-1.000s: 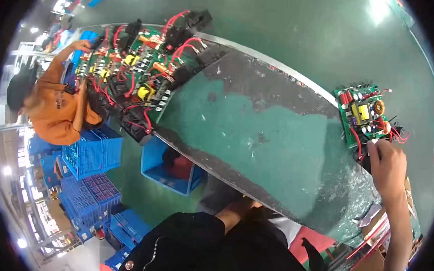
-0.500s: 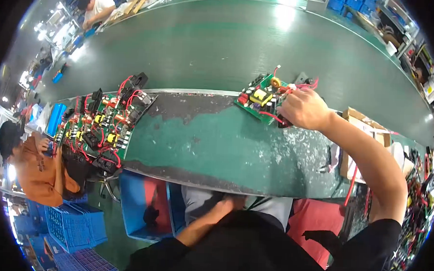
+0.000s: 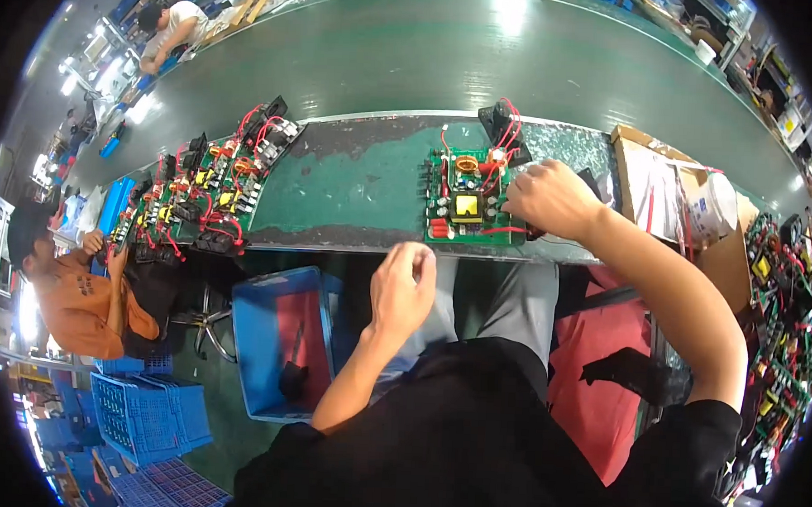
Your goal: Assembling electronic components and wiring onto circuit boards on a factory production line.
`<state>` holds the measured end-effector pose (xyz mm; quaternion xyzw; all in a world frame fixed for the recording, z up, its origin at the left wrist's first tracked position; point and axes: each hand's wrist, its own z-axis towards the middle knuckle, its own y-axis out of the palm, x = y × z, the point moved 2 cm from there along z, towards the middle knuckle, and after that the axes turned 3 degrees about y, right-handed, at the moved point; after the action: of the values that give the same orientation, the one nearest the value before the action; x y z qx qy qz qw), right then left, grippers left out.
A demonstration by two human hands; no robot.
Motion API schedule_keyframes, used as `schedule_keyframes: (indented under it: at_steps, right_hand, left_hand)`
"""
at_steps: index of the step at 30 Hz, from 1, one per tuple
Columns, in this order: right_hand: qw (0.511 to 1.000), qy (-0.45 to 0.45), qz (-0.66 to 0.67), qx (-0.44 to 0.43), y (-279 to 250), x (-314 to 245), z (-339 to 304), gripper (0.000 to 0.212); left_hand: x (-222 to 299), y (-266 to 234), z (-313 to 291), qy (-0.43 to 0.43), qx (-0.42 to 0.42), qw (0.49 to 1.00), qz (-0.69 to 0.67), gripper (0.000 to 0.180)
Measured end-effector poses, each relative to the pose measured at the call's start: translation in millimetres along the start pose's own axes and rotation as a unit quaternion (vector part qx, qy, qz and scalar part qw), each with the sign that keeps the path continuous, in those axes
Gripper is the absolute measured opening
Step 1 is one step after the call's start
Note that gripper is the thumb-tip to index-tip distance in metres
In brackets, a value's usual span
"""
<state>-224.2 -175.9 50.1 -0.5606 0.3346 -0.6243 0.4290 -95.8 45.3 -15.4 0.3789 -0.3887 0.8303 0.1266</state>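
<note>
A green circuit board [image 3: 466, 229] lies at the front edge of the bench, with a yellow transformer, a copper coil and red wires on it. Black parts [image 3: 495, 121] are wired to its far end. My right hand [image 3: 553, 201] is closed at the board's right edge, its fingertips partly hidden among the wires and dark parts. My left hand [image 3: 401, 289] is raised just in front of the bench edge, left of the board and apart from it. Its fingers curl in toward the thumb; whatever they may hold is hidden.
Several similar boards [image 3: 219, 186] crowd the bench at left, near a seated person in orange [image 3: 82, 303]. A cardboard box [image 3: 636, 164] stands at right, beside a heap of boards [image 3: 776, 279]. Below the bench is a blue bin [image 3: 248, 337]; a conveyor belt [image 3: 396, 63] runs behind.
The circuit board has come nearer and turned, now lying squarely at the bench's front edge with my right hand on it. My left hand has risen from my lap toward the edge.
</note>
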Motion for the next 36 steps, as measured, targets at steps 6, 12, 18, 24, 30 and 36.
schedule_keyframes:
  at_steps: [6, 12, 18, 24, 30, 36]
  right_hand:
    - [0.998, 0.047, 0.051, 0.002, -8.2, 20.6, -36.5, 0.026]
    - [0.855, 0.466, 0.164, 0.156, -41.1, -15.5, -44.3, 0.023]
    - [0.705, 0.652, 0.201, 0.194, 13.3, -55.9, -94.5, 0.064]
    - [0.716, 0.586, 0.370, 0.084, -13.5, -17.3, -66.4, 0.026]
    - [0.869, 0.461, 0.152, 0.091, -62.8, -21.6, -35.2, 0.012]
    - [0.790, 0.518, 0.190, 0.267, -34.6, -79.5, -74.7, 0.016]
  left_hand:
    - [-46.4, 9.6, 55.8, 0.024, -0.027, 0.999, -0.018, 0.021]
    - [-95.9, 28.3, 119.5, -0.015, -0.062, 0.997, -0.049, 0.034]
    - [-52.1, 59.4, 167.1, 0.057, -0.120, 0.991, -0.019, 0.055]
    - [-40.8, 76.5, 177.7, 0.025, -0.216, 0.976, 0.007, 0.069]
    - [3.4, 61.9, 152.5, 0.089, -0.208, 0.973, 0.051, 0.059]
    - [23.6, 49.9, 118.9, 0.191, -0.089, 0.971, 0.113, 0.044]
